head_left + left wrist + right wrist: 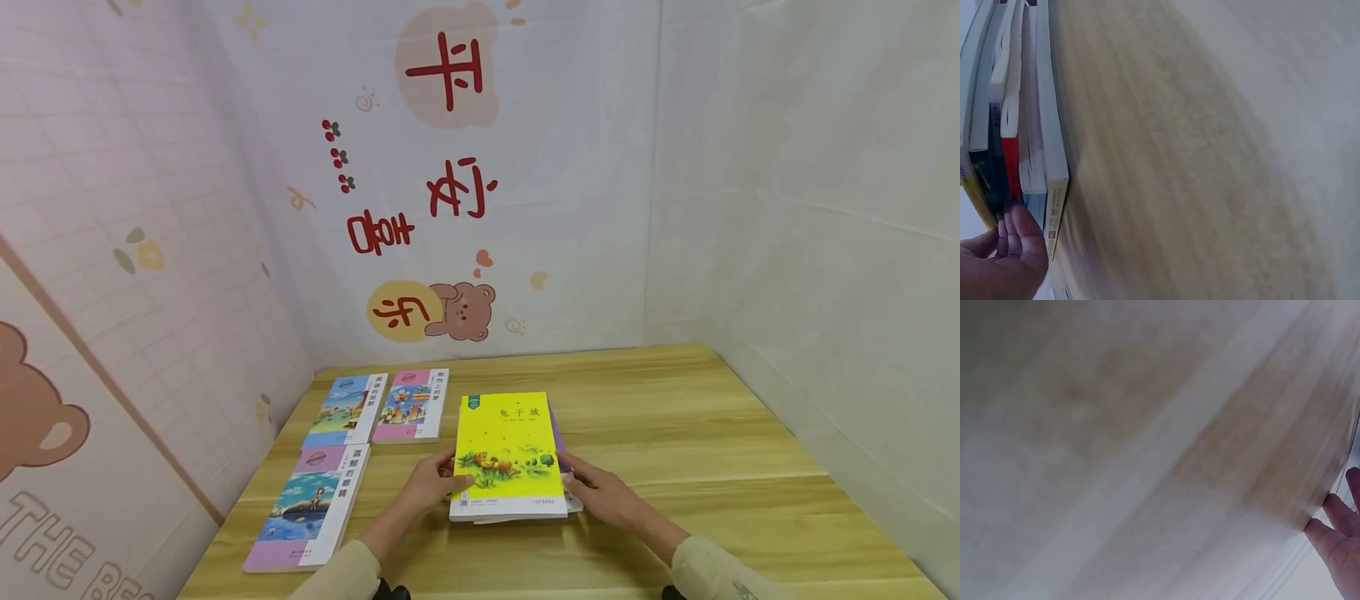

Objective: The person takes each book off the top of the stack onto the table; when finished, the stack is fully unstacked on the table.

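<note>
A stack of several books lies on the table in the head view, topped by a yellow book (510,433) with a white bottom strip. Lower books jut out on its right, among them a purple one (558,437). My left hand (432,483) grips the stack's left side, thumb over the yellow cover. In the left wrist view, the fingers (1022,234) press against the spines, near a red spine (1011,169). On the right side, my right hand (600,493) touches the page edges; its fingers (1341,515) look extended and spread in the right wrist view.
Left of the stack lie a blue-and-white book (347,410), a pink-and-white book (411,406) behind, and a larger-looking pink book (306,507) nearer me. The wooden table (720,467) meets printed cloth walls (570,208) at its back and sides.
</note>
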Tool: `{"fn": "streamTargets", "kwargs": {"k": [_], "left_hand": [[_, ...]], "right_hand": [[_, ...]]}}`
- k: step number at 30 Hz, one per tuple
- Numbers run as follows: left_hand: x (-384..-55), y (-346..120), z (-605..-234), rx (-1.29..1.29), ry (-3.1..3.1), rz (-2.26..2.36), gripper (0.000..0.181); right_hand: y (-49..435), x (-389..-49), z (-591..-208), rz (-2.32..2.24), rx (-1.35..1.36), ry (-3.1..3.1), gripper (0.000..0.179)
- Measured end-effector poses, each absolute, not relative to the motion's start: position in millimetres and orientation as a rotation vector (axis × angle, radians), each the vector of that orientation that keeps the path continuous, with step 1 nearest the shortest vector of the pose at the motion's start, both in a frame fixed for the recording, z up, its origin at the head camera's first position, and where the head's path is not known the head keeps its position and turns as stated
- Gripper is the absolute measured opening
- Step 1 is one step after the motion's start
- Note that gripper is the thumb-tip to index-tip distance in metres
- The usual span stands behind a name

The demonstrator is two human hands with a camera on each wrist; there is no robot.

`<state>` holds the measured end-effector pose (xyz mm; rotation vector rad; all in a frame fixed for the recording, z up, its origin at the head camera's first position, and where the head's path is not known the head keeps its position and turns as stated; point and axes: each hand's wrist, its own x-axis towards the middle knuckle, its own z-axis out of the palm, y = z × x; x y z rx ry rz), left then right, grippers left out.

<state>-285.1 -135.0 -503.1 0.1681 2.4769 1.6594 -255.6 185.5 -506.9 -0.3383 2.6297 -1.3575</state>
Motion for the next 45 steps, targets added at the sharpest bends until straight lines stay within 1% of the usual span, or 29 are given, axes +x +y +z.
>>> {"fn": "streamTargets", "kwargs": {"k": [4, 11, 19, 31, 37, 45], "left_hand": [[-283.6, -136.7, -503.7, 0.143, 2.463, 1.691, 0.064], [-283.7, -150.9, -505.7, 0.107, 2.414, 1.763, 0.070], [-282.2, -161.2, -497.4, 0.076, 2.410, 1.778, 0.070], [-280.6, -163.1, -500.5, 0.071, 2.376, 1.776, 0.071], [-281.5, -164.2, -501.2, 0.110, 2.310, 1.851, 0.074], [-278.5, -176.8, -502.2, 0.052, 2.201, 2.004, 0.072]], "right_hand": [[184.4, -255.1, -508.6, -1.352, -0.316, 2.639, 0.054], [183.8, -256.2, -509.7, -1.314, -0.323, 2.688, 0.060], [184.6, -257.3, -505.4, -1.248, -0.358, 2.726, 0.067], [181.3, -258.2, -505.9, -1.251, -0.330, 2.723, 0.067], [179.9, -258.1, -504.4, -1.202, -0.352, 2.742, 0.072], [177.1, -258.7, -507.8, -1.160, -0.348, 2.769, 0.075]]}}
